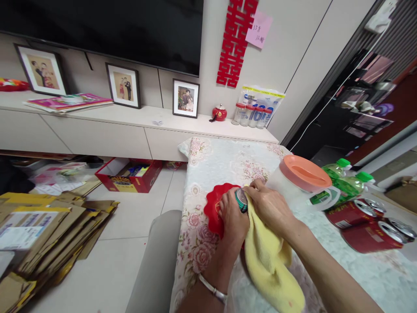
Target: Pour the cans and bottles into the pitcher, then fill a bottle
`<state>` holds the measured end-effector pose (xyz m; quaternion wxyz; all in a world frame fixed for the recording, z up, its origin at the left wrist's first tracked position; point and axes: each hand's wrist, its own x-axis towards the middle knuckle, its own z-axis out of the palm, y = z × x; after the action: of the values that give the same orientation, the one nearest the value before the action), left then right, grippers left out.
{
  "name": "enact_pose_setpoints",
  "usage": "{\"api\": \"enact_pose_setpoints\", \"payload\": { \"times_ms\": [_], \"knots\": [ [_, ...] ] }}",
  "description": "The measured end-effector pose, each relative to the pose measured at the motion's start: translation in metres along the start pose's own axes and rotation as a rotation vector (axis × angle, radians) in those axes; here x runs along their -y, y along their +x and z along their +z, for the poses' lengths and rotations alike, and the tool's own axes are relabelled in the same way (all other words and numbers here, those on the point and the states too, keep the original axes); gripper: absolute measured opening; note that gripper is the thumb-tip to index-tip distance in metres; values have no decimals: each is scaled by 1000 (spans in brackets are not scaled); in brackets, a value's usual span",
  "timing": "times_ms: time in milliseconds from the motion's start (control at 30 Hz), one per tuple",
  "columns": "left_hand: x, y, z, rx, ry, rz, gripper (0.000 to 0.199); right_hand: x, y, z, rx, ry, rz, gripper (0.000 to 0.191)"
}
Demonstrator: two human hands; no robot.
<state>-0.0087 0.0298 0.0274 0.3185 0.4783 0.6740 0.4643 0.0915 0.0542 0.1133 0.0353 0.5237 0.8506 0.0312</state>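
My left hand (233, 219) is wrapped round a drink can (241, 200) with a silver top and a green band; the rest of the can is hidden by my fingers. Beneath that hand is a red dish (213, 208) with a scalloped rim. My right hand (272, 208) grips a yellow cloth (265, 256) close against the can's top. The cloth hangs down between my forearms onto the table. Just right of my right hand stands a plastic pitcher (282, 187) with an orange lid.
Red cans (371, 237) and green bottles (353, 182) stand on the right of the flowered tablecloth (221, 161). Behind is a low cabinet (114, 128) with framed photos and glass jars (249, 116). Flattened cardboard (65, 234) and a red box (120, 184) lie on the floor.
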Motion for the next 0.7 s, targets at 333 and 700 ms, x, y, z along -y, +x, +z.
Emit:
{"api": "enact_pose_setpoints", "payload": {
  "times_ms": [333,700],
  "knots": [
    [0,-1,0,5,22,24,40,-4,5,11,-19,85,55,28],
    [-1,0,-2,10,35,18,37,-19,-2,11,-61,294,35,34]
  ]
}}
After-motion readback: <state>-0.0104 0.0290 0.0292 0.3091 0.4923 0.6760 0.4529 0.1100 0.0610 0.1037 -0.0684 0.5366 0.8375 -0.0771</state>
